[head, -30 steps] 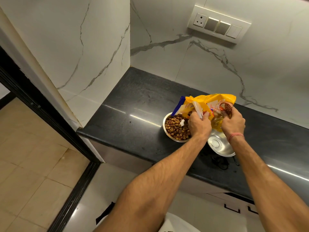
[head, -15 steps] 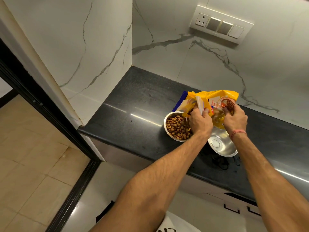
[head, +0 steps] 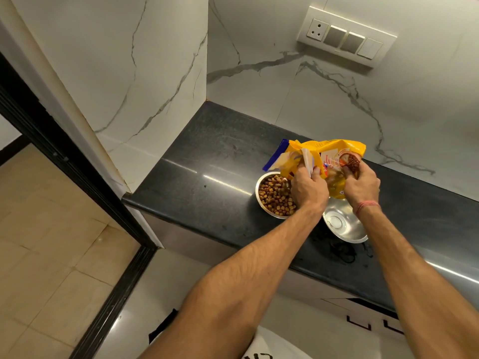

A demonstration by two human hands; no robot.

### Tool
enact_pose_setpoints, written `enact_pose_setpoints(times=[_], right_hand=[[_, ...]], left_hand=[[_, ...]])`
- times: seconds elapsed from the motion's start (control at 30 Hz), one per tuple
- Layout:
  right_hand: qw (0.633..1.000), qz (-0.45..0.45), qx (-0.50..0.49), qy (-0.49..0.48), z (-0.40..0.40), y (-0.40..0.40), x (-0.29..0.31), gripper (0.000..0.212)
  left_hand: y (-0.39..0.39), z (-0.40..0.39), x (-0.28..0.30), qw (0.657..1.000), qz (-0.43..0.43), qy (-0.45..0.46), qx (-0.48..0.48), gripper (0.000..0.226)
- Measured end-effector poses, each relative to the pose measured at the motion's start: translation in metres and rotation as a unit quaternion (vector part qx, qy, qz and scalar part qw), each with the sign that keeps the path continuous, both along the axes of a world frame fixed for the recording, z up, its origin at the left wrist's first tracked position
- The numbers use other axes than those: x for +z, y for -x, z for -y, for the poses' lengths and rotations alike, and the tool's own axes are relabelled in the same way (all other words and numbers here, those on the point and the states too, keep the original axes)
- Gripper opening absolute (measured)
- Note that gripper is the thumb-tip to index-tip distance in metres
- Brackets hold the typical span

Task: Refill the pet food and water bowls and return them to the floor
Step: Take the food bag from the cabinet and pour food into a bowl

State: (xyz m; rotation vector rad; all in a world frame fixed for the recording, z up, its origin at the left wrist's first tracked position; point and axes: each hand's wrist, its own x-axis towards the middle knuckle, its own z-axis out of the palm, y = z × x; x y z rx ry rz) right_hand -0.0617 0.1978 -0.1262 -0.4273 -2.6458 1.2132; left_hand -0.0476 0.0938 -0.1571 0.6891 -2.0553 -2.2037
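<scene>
**Both hands gripping the food bag above two steel bowls**

The nearer steel bowl [head: 344, 226] sits on the dark countertop [head: 207, 182], close to its near edge; no kibble is visible in it, and the right forearm crosses above its right side. To its left and slightly farther, the second steel bowl [head: 272, 196] holds brown kibble [head: 276, 195]; the two rims lie just beside each other, and contact cannot be determined.

Above the bowls, the left hand [head: 308, 186] has its fingers curled, clamping a crumpled fold of the yellow food bag [head: 324, 156]. The right hand [head: 361, 185], with a red thread [head: 366, 205] at the wrist, pinches the bag's right portion.

Beyond the counter, a switch plate [head: 346, 37] is mounted on the white marble wall [head: 259, 99].
</scene>
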Motion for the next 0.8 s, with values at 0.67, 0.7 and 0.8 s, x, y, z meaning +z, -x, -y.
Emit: enact_pose_setpoints(times=[0.67, 0.7, 0.8], right_hand=[[1.0, -0.003, -0.021, 0.022, -0.021, 0.003, -0.012, 0.032], [0.999, -0.001, -0.027, 0.023, -0.025, 0.001, -0.013, 0.032], [0.999, 0.015, -0.042, 0.018, -0.033, -0.006, -0.017, 0.032]], left_hand=[[-0.005, -0.001, 0.005, 0.999, -0.021, 0.011, -0.049, 0.03], [-0.005, -0.003, 0.005, 0.998, -0.017, 0.013, -0.059, 0.029], [-0.005, -0.006, 0.001, 0.996, -0.006, 0.025, -0.087, 0.026]])
